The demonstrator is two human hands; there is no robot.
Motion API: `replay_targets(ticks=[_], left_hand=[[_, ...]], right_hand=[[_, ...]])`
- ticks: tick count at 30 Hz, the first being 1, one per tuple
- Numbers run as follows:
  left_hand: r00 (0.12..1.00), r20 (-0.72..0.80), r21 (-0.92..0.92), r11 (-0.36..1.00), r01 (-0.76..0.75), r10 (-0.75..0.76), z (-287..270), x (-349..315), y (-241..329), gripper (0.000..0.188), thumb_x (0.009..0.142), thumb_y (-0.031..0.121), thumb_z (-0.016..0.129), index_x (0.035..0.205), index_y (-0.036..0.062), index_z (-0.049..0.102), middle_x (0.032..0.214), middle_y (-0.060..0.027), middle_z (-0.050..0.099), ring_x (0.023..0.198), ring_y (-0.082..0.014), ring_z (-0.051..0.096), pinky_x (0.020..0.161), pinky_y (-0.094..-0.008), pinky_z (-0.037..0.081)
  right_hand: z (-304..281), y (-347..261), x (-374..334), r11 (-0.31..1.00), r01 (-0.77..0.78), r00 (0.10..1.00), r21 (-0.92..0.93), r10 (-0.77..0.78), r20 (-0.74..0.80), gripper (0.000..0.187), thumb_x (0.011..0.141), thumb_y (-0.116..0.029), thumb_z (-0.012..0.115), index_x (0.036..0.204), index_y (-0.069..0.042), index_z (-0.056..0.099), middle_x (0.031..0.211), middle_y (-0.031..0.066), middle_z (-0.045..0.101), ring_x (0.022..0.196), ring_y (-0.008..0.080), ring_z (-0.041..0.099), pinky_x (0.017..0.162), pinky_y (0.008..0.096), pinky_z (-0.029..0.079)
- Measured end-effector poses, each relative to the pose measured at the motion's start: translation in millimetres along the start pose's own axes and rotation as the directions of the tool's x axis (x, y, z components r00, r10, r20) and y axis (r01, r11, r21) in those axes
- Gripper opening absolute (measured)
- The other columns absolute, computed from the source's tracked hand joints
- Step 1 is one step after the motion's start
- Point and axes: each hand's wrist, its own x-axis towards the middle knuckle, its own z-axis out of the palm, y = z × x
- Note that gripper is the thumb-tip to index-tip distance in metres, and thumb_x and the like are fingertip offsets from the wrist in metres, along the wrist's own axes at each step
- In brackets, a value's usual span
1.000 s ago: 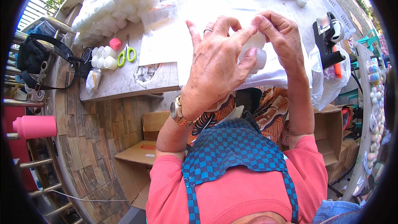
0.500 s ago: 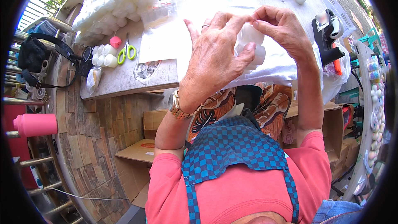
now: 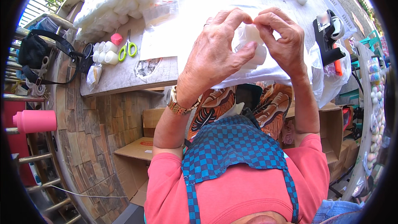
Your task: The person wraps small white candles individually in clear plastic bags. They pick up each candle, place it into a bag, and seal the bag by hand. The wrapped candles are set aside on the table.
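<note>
The person is wearing a coral-pink T-shirt (image 3: 232, 188), its short left sleeve (image 3: 165, 173) and right sleeve (image 3: 310, 155) leaving the forearms bare, while a ribbed band is edging the round neckline (image 3: 244, 211). Over the shirt, an apron (image 3: 236, 147) checked in dark navy and bright blue is covering the chest, two narrow straps (image 3: 193, 202) of the same check running toward the shoulders. Below the near edge of the table (image 3: 163, 71), trousers (image 3: 271, 105) are showing orange cloth with large pale and black leaf shapes. On the left hand (image 3: 219, 47), a slim ring (image 3: 206, 25) is circling one finger, and a gold-toned, metal-linked watch (image 3: 179, 107) is wrapping the wrist.
</note>
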Motion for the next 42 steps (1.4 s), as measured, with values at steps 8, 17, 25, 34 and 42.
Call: replay_targets(ticks=[8,17,25,34,42], left_hand=[[0.982,0.123,-0.153,0.975,0.159,-0.141,-3,4,-1,0.041,0.087,0.024,0.069,0.122,0.0058,0.059,0.122,-0.0180,0.062,0.119,-0.0323,0.059,0.094,-0.0462,0.055],[0.983,0.073,-0.258,0.949,0.184,-0.171,-4,-4,-4,0.037,0.087,0.018,0.071,0.120,0.0049,0.061,0.114,-0.0191,0.064,0.117,-0.0298,0.059,0.086,-0.0407,0.060],[0.974,0.059,-0.296,0.928,0.228,-0.220,-6,1,-5,0.037,0.087,0.022,0.072,0.118,0.0051,0.062,0.114,-0.0191,0.065,0.115,-0.0317,0.061,0.086,-0.0428,0.059],[0.966,0.066,-0.312,0.914,0.259,-0.251,-6,4,-12,0.037,0.087,0.022,0.074,0.118,0.0055,0.062,0.116,-0.0142,0.065,0.112,-0.0287,0.063,0.083,-0.0389,0.060],[0.979,0.138,-0.283,0.941,0.185,-0.151,-14,2,-21,0.047,0.086,0.025,0.073,0.125,0.0049,0.055,0.128,-0.0170,0.058,0.126,-0.0365,0.052,0.101,-0.0497,0.048]], right_hand=[[6,2,-1,0.998,0.067,0.997,0.008,-0.066,-0.026,0.013,0.083,0.009,0.064,0.090,0.000,0.069,0.090,0.0062,0.067,0.078,0.0126,0.065,0.068,0.0245,0.053],[2,-13,-48,0.965,-0.175,0.973,0.197,0.139,0.182,0.073,0.076,-0.038,0.078,0.139,-0.014,0.050,0.137,0.0169,0.049,0.124,0.0364,0.051,0.092,0.0465,0.051],[25,1,-40,0.941,-0.253,0.963,0.225,0.221,0.156,0.078,0.069,-0.019,0.085,0.138,-0.016,0.049,0.130,0.0118,0.059,0.112,0.0300,0.062,0.087,0.0410,0.056],[9,0,-21,0.876,-0.395,0.900,0.277,0.307,0.310,0.061,0.079,-0.035,0.073,0.133,-0.017,0.051,0.133,0.0160,0.056,0.118,0.0384,0.056,0.090,0.0490,0.056],[8,-1,-20,0.844,-0.468,0.867,0.263,0.380,0.322,0.059,0.079,-0.040,0.073,0.131,-0.021,0.053,0.130,0.0164,0.057,0.117,0.0362,0.056,0.090,0.0476,0.052]])
